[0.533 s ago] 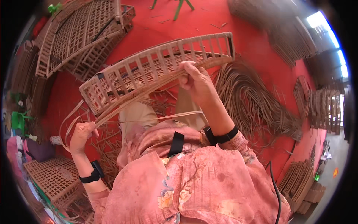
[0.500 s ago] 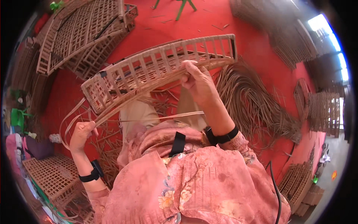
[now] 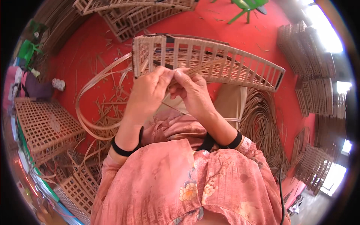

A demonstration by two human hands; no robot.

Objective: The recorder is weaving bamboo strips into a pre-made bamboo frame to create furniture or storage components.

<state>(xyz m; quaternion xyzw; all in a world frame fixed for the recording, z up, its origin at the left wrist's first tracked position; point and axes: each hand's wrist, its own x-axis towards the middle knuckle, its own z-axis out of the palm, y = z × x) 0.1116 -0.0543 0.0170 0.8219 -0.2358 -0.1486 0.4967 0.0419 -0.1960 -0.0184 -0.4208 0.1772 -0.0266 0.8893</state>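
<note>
A long brown wicker basket [image 3: 279,75] with slatted sides lies across my lap, its near side toward me. In front of that side my two hands meet, fingertips nearly touching. My left hand [image 3: 152,88] is closed in a pinch on flat brown weaving strips. Beside it, my right hand [image 3: 197,92] is closed too, thumb pressed over the strips [image 3: 210,65], whose ends fan out to the right across the slats. Long loose strips [image 3: 80,103] loop out on the left, beside my left forearm. The exact grip points are hidden by my fingers.
A big heap of strips [image 3: 260,116] lies on the red floor right of my legs. Finished-looking lattice baskets [image 3: 48,123] stand at the left, with more stacked [image 3: 307,56] at the right. Cut scraps litter the floor. A green stool [image 3: 249,5] stands at the far side.
My left hand has moved up and right to join my right hand at the basket. The basket has swung, its left end now farther away. My view has shifted too.
</note>
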